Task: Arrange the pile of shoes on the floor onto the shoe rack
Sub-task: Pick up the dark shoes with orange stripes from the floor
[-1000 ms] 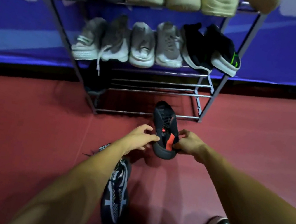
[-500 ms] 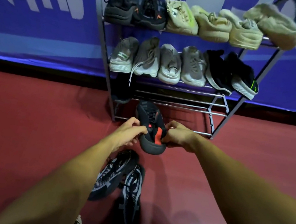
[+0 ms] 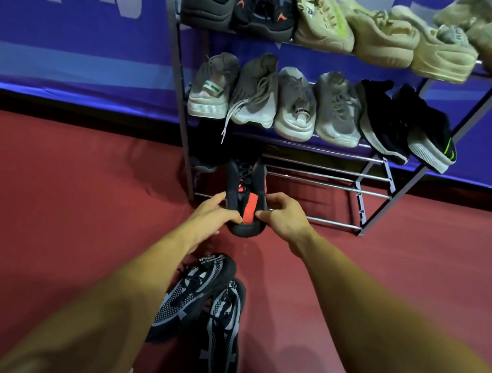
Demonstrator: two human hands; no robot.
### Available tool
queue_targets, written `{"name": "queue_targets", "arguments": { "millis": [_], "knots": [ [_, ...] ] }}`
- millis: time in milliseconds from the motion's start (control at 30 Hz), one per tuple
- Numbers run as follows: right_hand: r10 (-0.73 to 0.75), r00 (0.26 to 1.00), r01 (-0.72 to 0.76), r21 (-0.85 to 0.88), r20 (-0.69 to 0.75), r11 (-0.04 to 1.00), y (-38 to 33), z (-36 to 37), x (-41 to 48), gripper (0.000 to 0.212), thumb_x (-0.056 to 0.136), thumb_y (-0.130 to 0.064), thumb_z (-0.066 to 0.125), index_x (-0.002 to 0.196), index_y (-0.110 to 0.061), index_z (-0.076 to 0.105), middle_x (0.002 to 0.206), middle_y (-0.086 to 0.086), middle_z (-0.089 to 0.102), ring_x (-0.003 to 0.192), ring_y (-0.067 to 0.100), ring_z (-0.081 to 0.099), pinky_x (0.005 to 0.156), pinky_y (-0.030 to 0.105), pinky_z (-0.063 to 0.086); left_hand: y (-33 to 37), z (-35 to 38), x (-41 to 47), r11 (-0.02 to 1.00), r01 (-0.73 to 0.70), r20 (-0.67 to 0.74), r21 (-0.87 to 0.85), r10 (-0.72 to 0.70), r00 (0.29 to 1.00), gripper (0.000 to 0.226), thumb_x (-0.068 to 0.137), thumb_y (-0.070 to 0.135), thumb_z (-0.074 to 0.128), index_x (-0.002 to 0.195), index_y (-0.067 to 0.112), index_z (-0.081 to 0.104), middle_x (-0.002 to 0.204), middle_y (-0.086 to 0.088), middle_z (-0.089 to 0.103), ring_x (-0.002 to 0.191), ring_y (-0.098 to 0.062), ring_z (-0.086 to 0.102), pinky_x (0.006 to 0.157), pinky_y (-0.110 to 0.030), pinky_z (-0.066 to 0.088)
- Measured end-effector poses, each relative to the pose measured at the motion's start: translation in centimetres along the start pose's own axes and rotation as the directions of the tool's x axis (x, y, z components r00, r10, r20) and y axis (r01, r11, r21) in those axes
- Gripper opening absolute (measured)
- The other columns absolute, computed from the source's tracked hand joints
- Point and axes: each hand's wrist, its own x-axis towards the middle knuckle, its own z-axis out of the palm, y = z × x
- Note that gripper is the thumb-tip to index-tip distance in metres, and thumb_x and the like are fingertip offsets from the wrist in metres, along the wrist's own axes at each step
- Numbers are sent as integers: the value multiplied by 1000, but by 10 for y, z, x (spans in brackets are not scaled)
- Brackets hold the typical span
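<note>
Both hands hold one black cloth shoe with a red tab at the heel [image 3: 245, 194]. The left hand [image 3: 209, 216] grips the heel end from the left, fingers curled round the edge; the right hand [image 3: 285, 216] pinches the other side, thumb up near the red tab. The shoe sits between the two hands with its toe pointing away from them; its front half reaches in over the lowest bars of the grey metal shoe rack [image 3: 332, 223]; I cannot tell if the sole touches the bars. The heel end sticks out in front of the rack, over the dark red floor [image 3: 41, 212].

Just past the left hand, in the bottom shelf's corner, is a dark shape [image 3: 206, 162]; it is too dim to tell what it is.

Above the hands, the middle shelf holds four grey and white cloth shoes [image 3: 295, 110] in a row; to their right are two black shoes with white soles [image 3: 408, 131], one with a green stripe. Higher up, the top shelf holds two dark shoes with small orange marks [image 3: 235, 4] and four pale cream shoes [image 3: 381, 37].

Nearer the person than the hands, between the two arms, a pair of black and white net shoes [image 3: 203, 302] lies on the floor, side by side and touching. Behind the rack hangs a blue banner with big white letters [image 3: 68, 39].
</note>
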Motion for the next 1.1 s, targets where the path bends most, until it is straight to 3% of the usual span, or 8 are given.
{"name": "queue_targets", "arguments": {
  "millis": [133, 267, 367, 633, 733, 833, 900, 1100],
  "knots": [
    [19, 999, -16, 96, -26, 995, 5, 5, 13, 29, 83, -9, 73, 110, -19, 68, 107, 1, 73, 101, 20, 69, 98, 42, 53, 2, 0, 12, 998, -58, -32, -35, 57, 998, 54, 80, 14, 70, 126, 39, 57, 91, 4, 67, 80, -5, 59, 68, -23, 41],
    [13, 998, 6, 302, -61, 953, 1, 13, 31, 34, 90, -1, 65, 123, -8, 67, 114, 10, 72, 99, 19, 67, 93, 31, 52, 3, -2, 34, 998, -60, -121, -9, 58, 991, 86, 51, 33, 74, 135, 25, 56, 116, 3, 66, 108, -12, 63, 101, -34, 47],
    [16, 996, 22, 420, -87, 907, -3, 19, 43, 37, 90, 5, 62, 125, -6, 64, 115, 11, 71, 101, 20, 66, 93, 30, 54, 7, -1, 47, 997, -61, -203, -37, 52, 978, 77, 52, 31, 78, 126, 31, 54, 122, 9, 61, 113, -11, 59, 103, -34, 46],
    [40, 994, 15, 510, -97, 860, -5, 34, 72, 43, 91, 4, 62, 133, -7, 60, 125, 7, 68, 104, 11, 65, 72, 10, 50, 10, -7, 82, 991, -123, -263, -47, 107, 959, 67, 77, 0, 72, 137, 20, 51, 133, 3, 57, 98, -7, 61, 98, -30, 48],
    [57, 994, -2, 515, -91, 857, -4, 38, 84, 38, 92, 1, 63, 128, -10, 61, 121, 5, 68, 102, 9, 67, 84, 15, 53, 7, -11, 96, 995, -99, -262, -20, 91, 961, 68, 78, 4, 72, 140, 21, 50, 138, 2, 55, 120, -13, 55, 104, -30, 44],
    [64, 993, -4, 509, -100, 861, -5, 38, 94, 49, 91, -2, 65, 139, -8, 54, 132, 7, 64, 120, 18, 62, 108, 33, 46, 6, -11, 103, 997, -65, -247, -45, 52, 968, 70, 82, 11, 73, 145, 25, 47, 130, -1, 62, 116, -16, 60, 102, -31, 46],
    [61, 993, 1, 512, -103, 859, -7, 36, 99, 53, 92, -2, 65, 142, -7, 50, 133, 5, 62, 120, 17, 60, 108, 30, 45, 5, -10, 106, 997, -48, -250, -61, 31, 968, 70, 85, 12, 72, 148, 27, 44, 115, 0, 66, 106, -14, 64, 99, -28, 46],
    [67, 990, -2, 450, -128, 893, -1, 43, 113, 60, 81, -16, 74, 138, -14, 56, 129, 1, 66, 120, 16, 62, 109, 39, 45, 5, -10, 118, 996, -32, -267, -88, 7, 964, 73, 84, 16, 70, 149, 33, 42, 122, -5, 65, 105, -13, 63, 100, -31, 47]
  ]
}}
